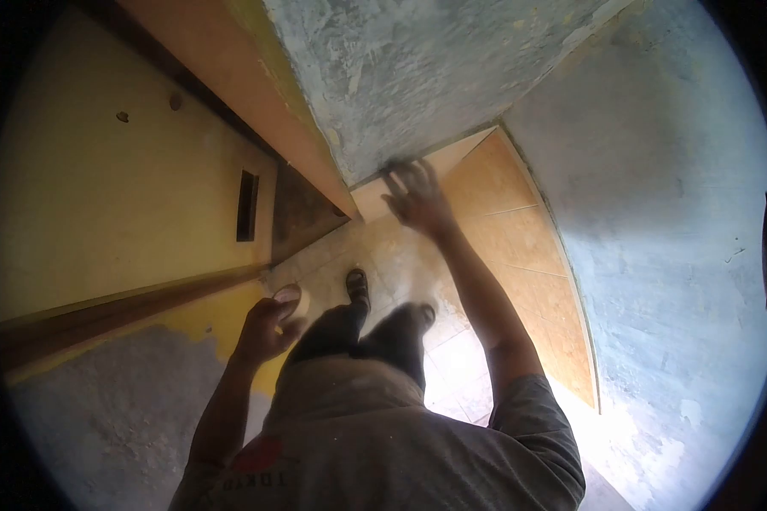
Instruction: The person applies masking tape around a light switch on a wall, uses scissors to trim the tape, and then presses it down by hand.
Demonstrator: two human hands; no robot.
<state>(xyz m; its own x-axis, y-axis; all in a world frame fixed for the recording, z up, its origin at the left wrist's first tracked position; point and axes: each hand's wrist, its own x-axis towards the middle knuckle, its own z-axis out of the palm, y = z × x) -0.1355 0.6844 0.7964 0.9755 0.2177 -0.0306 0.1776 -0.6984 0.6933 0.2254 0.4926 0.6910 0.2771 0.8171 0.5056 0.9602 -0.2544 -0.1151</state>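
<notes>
right hand (416, 200) touching wall (400, 77), fingers spread

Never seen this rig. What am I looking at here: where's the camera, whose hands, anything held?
One picture, from a fisheye camera on a person's head, looking straight down their body. You see their grey shirt, dark trousers and sandalled feet on a tiled floor. The right hand is stretched forward with spread fingers, blurred, at the foot of a rough grey-blue wall; contact is unclear. The left hand is loosely curled beside a yellow wall and looks empty. Neither hand visibly holds anything.
</notes>
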